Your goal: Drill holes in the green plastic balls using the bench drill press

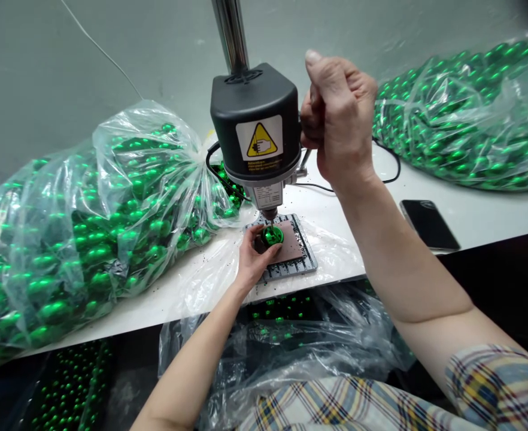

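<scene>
A black drill press (255,120) with a yellow warning label stands at the centre. Under its bit, a shiny green ball (273,236) rests on a pinkish pad (293,242) over the grey slotted base (308,257). My left hand (255,254) grips the ball from the left, thumb in front and fingers behind, close to the bit. Raised at the right of the drill head, my right hand (342,111) is closed in a fist around the press's lever, most of which the fingers hide. Dark shavings lie scattered around the base.
Large clear bags of green balls lie at the left (97,239) and back right (466,114) of the white table (156,299). A black phone (429,224) lies at the right. Clear plastic (291,353) with green balls hangs below the front edge. Black cables run behind the press.
</scene>
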Demonstrator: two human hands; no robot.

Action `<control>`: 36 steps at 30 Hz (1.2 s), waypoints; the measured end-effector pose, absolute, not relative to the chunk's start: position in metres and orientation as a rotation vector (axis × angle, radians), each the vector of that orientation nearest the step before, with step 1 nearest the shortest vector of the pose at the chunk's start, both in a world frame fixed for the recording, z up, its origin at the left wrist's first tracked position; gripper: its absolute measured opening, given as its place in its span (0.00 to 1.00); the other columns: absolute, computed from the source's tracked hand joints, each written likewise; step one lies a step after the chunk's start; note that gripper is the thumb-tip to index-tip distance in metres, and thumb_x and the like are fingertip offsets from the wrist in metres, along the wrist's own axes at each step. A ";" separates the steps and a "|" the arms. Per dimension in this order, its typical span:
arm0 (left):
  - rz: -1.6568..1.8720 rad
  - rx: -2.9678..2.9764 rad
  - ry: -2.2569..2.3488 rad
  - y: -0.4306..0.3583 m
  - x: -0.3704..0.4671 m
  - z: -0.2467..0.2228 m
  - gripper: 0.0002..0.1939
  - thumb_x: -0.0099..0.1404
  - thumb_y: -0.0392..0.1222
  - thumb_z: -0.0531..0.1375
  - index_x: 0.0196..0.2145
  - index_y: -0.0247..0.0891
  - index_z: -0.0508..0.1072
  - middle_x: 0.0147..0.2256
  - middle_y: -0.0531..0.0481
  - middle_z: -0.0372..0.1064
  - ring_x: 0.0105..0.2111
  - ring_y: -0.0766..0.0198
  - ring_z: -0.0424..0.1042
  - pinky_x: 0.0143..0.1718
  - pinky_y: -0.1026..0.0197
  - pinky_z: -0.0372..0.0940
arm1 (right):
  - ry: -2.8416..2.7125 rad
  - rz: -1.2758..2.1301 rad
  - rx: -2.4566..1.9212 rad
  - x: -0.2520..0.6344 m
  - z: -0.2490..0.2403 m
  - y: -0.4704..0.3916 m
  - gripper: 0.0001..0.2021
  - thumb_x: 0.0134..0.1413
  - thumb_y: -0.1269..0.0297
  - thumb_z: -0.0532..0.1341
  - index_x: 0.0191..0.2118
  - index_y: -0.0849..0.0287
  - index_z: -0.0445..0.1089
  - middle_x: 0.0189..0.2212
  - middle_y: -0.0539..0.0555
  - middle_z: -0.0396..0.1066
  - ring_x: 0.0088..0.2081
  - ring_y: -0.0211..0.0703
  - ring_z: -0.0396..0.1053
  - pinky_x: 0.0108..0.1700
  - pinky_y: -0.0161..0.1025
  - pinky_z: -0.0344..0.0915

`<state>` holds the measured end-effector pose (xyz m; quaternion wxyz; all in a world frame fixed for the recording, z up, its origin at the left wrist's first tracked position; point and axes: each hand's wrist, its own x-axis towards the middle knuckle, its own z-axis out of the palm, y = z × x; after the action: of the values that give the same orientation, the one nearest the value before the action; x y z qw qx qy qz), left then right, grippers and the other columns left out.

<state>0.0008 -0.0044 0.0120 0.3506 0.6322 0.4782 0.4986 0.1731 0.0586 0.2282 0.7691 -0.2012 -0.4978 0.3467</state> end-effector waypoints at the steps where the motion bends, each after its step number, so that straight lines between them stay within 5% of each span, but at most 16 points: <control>1: 1.300 1.595 1.218 -0.004 0.003 0.012 0.29 0.53 0.44 0.73 0.51 0.39 0.70 0.50 0.43 0.74 0.50 0.54 0.75 0.53 0.51 0.69 | -1.093 0.748 -0.433 0.173 0.228 0.058 0.30 0.34 0.42 0.75 0.16 0.52 0.54 0.12 0.44 0.48 0.14 0.34 0.45 0.12 0.40 0.39; 13: 1.236 1.496 1.190 -0.003 0.003 0.016 0.28 0.50 0.46 0.75 0.46 0.36 0.73 0.45 0.42 0.78 0.47 0.52 0.77 0.52 0.48 0.71 | -1.155 0.682 -0.531 0.172 0.227 0.044 0.32 0.47 0.38 0.69 0.19 0.53 0.48 0.14 0.44 0.46 0.15 0.34 0.43 0.14 0.39 0.40; 22: 1.251 1.529 1.184 -0.003 0.004 0.010 0.29 0.50 0.49 0.75 0.47 0.37 0.72 0.45 0.43 0.77 0.46 0.52 0.77 0.51 0.49 0.71 | -1.145 0.412 -0.372 0.170 0.194 0.019 0.28 0.56 0.52 0.68 0.15 0.54 0.54 0.11 0.44 0.49 0.13 0.33 0.44 0.16 0.43 0.41; 36: 1.246 1.588 1.180 -0.004 0.003 0.010 0.28 0.52 0.47 0.74 0.48 0.37 0.73 0.46 0.43 0.77 0.48 0.53 0.76 0.52 0.50 0.70 | -1.221 0.202 -0.351 0.176 0.138 0.010 0.31 0.57 0.60 0.63 0.16 0.58 0.40 0.12 0.45 0.41 0.15 0.34 0.43 0.21 0.42 0.45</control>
<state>0.0032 -0.0039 0.0105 0.3909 0.6250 0.4646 0.4906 0.1756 0.0102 0.1380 0.8002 -0.1638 -0.5692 0.0941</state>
